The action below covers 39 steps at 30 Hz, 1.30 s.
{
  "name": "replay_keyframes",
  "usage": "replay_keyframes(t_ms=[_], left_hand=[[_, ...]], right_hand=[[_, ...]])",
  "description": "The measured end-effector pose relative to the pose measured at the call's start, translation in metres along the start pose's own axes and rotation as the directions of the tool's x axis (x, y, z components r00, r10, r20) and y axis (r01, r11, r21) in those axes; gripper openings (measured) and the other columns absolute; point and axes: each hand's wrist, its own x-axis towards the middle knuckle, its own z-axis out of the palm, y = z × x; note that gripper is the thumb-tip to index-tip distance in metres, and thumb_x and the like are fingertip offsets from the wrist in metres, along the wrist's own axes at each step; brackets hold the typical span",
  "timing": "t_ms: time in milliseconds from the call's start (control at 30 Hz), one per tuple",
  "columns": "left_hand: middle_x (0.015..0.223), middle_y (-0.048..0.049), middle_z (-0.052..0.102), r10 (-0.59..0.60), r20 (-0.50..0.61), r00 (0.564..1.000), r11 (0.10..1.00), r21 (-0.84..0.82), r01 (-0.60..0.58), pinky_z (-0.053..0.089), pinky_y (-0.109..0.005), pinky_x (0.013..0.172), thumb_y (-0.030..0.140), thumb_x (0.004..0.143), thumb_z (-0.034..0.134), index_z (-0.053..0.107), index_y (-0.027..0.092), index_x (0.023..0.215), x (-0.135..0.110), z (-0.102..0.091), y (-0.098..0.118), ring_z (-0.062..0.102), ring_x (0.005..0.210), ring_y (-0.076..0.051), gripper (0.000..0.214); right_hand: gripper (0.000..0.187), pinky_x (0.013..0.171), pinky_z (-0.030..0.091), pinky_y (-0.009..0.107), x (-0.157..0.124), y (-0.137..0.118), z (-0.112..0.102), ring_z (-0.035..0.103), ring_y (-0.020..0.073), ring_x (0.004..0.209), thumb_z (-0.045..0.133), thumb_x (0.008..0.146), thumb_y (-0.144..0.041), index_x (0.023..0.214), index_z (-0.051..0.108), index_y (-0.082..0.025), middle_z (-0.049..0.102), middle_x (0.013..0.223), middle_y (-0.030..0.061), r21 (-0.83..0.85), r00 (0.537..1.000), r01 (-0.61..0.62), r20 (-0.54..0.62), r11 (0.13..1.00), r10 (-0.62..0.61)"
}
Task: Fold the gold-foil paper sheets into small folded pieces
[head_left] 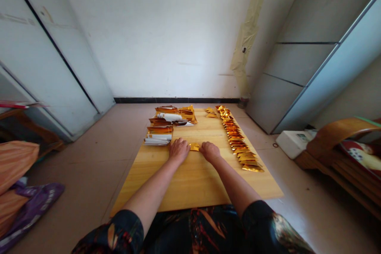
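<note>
Both hands rest near the middle of a wooden table (184,182), with a piece of folded gold foil paper (194,147) stretched between them. The fingers of my left hand (179,149) close on its left end. My right hand (209,151) is curled round its right end. Just beyond the left hand lie stacks of gold and white paper sheets (160,131). Along the table's right side runs a long row of folded gold foil pieces (238,139), overlapping one another. Fingertips are partly hidden under both hands.
A few folded gold pieces (210,112) lie at the table's far edge. A white wall (166,39) stands behind the table. To the right are a grey fridge (297,55), a white box (291,143) and a wooden seat (336,154). A purple bag (35,206) lies on the left.
</note>
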Motion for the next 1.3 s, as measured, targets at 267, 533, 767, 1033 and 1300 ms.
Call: replay_keyframes(t_ms=[267, 533, 767, 1033, 1300], left_hand=[[0.102, -0.0089, 0.061, -0.02, 0.027, 0.999, 1.0, -0.003, 0.02, 0.039, -0.037, 0.081, 0.04, 0.086, 0.043, 0.065, 0.019, 0.086, 0.002, -0.004, 0.001, 0.053, 0.099, -0.024, 0.03], [0.101, -0.0091, 0.06, -0.002, 0.031, 1.0, 0.999, -0.038, 0.003, 0.038, -0.038, 0.081, 0.039, 0.086, 0.045, 0.065, 0.019, 0.085, 0.004, -0.002, -0.001, 0.052, 0.099, -0.024, 0.029], [0.103, -0.0082, 0.06, 0.021, 0.018, 1.0, 0.997, -0.074, -0.02, 0.036, -0.038, 0.083, 0.036, 0.087, 0.046, 0.064, 0.02, 0.087, -0.001, -0.001, -0.002, 0.05, 0.101, -0.024, 0.024], [0.095, -0.0021, 0.063, 0.074, -0.033, 0.997, 0.968, -0.239, -0.08, 0.033, -0.035, 0.084, 0.032, 0.079, 0.058, 0.065, 0.024, 0.081, -0.009, 0.006, -0.014, 0.051, 0.099, -0.02, 0.011], [0.091, -0.0015, 0.064, 0.264, -0.081, 0.961, 0.933, -0.232, -0.276, 0.033, -0.035, 0.086, 0.025, 0.078, 0.06, 0.068, 0.025, 0.078, -0.019, 0.002, -0.025, 0.052, 0.094, -0.018, 0.008]], right_hand=[[0.03, 0.075, 0.045, 0.027, 0.002, -0.003, -0.001, 0.063, 0.0213, 0.097, 0.042, 0.09, -0.03, 0.105, 0.065, -0.016, 0.067, 0.107, 0.0129, -0.009, 0.999, -0.031, 0.008, 0.999, 0.031], [0.03, 0.072, 0.046, 0.028, 0.004, -0.003, 0.002, 0.064, 0.0216, 0.093, 0.042, 0.09, -0.028, 0.104, 0.065, -0.016, 0.067, 0.104, 0.0142, -0.016, 0.999, -0.032, -0.007, 0.999, 0.031], [0.027, 0.07, 0.044, 0.027, -0.004, -0.002, 0.002, 0.063, 0.02, 0.091, 0.042, 0.091, -0.03, 0.102, 0.064, -0.018, 0.066, 0.103, 0.0124, -0.014, 0.999, -0.022, -0.045, 1.0, 0.022], [0.02, 0.067, 0.039, 0.023, -0.012, 0.011, 0.011, 0.06, 0.0152, 0.086, 0.045, 0.09, -0.031, 0.095, 0.063, -0.022, 0.063, 0.098, 0.0054, -0.009, 0.988, 0.096, -0.121, 0.995, -0.096], [0.018, 0.068, 0.035, 0.023, -0.019, 0.015, 0.014, 0.057, 0.0157, 0.089, 0.047, 0.089, -0.028, 0.092, 0.064, -0.022, 0.062, 0.094, 0.0053, -0.053, 0.961, 0.206, -0.178, 0.977, -0.212]])
